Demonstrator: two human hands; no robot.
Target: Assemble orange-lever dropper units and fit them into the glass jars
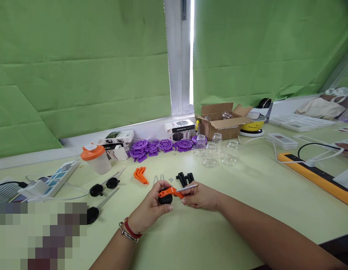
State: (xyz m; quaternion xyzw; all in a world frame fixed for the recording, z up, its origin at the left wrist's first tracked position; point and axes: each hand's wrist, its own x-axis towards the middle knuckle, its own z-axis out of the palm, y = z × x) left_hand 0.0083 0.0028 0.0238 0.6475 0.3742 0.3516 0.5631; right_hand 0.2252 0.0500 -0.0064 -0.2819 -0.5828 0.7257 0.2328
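My left hand is closed around a black round part, much of it hidden by the fingers. An orange bent arm lies against that part and reaches across to my right hand, whose fingers pinch its far end. A thin metal rod with a brass-coloured tip points right above my right fingers; where it joins is hard to see. Just beyond my hands are black handle-like pieces, several upright metal pins and small metal bits. More orange bent arms lie stacked to the left.
Black discs with rods lie left, near a shaker cup and a power strip. Purple plastic wheels, glass jars and a cardboard box stand at the back. An orange power strip is at right.
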